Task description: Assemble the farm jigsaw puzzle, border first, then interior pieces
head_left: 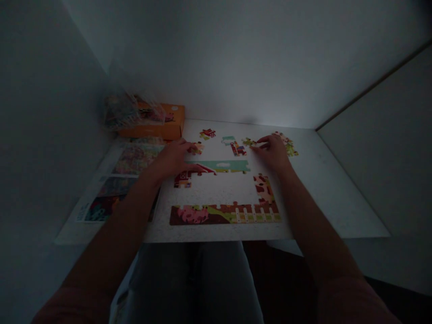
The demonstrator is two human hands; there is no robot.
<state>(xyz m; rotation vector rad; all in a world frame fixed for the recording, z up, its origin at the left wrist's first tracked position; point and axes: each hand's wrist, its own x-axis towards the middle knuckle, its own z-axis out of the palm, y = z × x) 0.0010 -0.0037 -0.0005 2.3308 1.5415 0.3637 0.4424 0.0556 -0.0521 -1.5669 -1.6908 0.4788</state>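
Note:
A half-built farm jigsaw lies on the white table [320, 189]. Its bottom strip [224, 214] shows a pink pig and a white fence, with a cow section [264, 189] rising at the right. A top strip [222, 167] carries sky and a red barn. My left hand [175, 157] rests on the left end of that top strip, its fingers touching a loose piece [196, 148]. My right hand [272, 150] lies flat beside loose pieces, fingertips on a greenish piece [249, 142]. More loose pieces [236, 147] sit between the hands.
An orange puzzle box [158, 128] with a clear bag of pieces [128, 110] on top stands at the back left. Printed picture sheets [118, 189] lie along the table's left side. Walls close in at left and behind. My lap is below the front edge.

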